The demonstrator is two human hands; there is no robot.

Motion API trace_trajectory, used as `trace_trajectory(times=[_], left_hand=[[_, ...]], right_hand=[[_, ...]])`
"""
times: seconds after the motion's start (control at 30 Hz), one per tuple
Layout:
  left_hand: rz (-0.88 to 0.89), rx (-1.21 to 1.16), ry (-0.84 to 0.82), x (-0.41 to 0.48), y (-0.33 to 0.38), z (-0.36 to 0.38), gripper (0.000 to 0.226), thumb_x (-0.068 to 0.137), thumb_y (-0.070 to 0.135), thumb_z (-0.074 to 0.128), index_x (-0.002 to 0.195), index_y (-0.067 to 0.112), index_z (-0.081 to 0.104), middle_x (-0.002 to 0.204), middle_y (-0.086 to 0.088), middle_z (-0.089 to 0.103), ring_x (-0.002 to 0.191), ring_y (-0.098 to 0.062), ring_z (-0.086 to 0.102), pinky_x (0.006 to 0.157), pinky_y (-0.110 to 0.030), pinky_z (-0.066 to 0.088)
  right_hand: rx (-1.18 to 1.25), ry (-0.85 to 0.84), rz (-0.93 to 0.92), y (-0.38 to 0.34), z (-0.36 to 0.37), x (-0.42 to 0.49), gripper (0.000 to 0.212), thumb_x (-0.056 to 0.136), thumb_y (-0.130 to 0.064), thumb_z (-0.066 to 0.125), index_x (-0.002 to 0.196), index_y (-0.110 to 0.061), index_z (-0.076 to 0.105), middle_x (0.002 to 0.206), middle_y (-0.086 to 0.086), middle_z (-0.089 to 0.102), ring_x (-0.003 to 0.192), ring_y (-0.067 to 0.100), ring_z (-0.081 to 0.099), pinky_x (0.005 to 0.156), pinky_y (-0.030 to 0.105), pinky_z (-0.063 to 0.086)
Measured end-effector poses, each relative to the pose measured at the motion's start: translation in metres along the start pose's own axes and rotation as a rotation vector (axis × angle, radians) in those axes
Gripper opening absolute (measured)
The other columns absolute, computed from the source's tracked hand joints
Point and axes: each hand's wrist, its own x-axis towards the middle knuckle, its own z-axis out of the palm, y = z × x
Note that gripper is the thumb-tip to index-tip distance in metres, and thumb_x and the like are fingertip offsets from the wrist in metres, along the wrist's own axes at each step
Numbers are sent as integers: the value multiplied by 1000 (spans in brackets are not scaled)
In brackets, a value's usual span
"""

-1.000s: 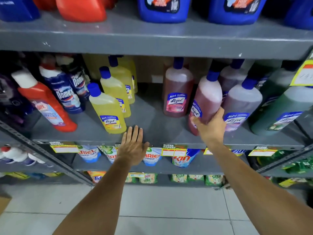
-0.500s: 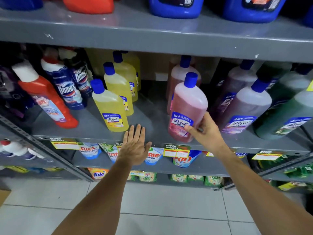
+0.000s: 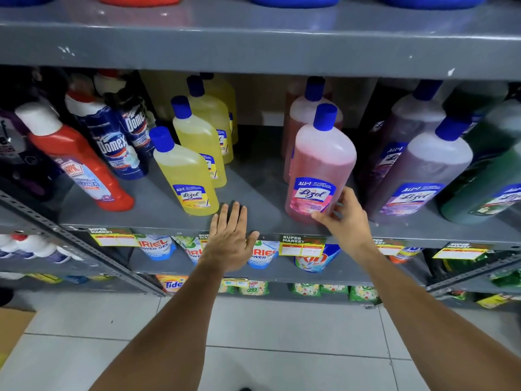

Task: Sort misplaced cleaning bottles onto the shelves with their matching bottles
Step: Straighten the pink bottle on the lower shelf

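A pink Lizol bottle with a blue cap stands upright near the front of the grey middle shelf. My right hand grips its lower right side, fingers on the label. Right behind it stands another pink bottle. My left hand lies flat and open on the shelf's front edge, just right of the nearest yellow Lizol bottle. Two more yellow bottles line up behind that one.
Purple Lizol bottles and a dark green one stand to the right of the pink. Blue Domex bottles and a red bottle stand at the left. Detergent pouches fill the shelves below, above a tiled floor.
My right hand carried the pink bottle left from beside the purple bottles and stood it upright in front of the other pink one. My left hand stayed on the shelf edge.
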Motion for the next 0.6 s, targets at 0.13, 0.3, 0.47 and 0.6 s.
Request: trace_trajectory(times=[0.13,0.3,0.47,0.6], left_hand=[[-5,3,-4,0,0,-1,72,100,53,24,157,14,3,167,-9,-3,153,-31,-8,121,-47,-3],[-11,9,-13,1,1,-1,72,100,53,23,157,14,1,167,-9,-5,153,-30,-9,121,-47,-4],[-12,14,-3,1,1,-1,72,101,52,24,157,13,2,167,-9,-4,153,-30,-8,121,-46,-5],[-18,16,-8,1,0,0,72,100,53,25,157,14,3,167,-8,-4,153,-30,-8,121,-46,-5]], right_hand=[[-19,5,3,2,1,2,72,77,-22,88,136,-21,47,118,-15,62,99,-1,62,88,23,50],[-34,-48,-11,3,-3,13,63,80,-19,86,132,-20,51,116,-12,64,103,5,63,88,18,48],[8,-60,-3,6,4,11,74,82,-13,85,144,-22,44,124,-14,62,110,3,62,95,18,49],[2,-30,12,10,10,8,81,78,-13,88,143,-23,42,112,-25,58,100,-12,58,71,-2,46]])
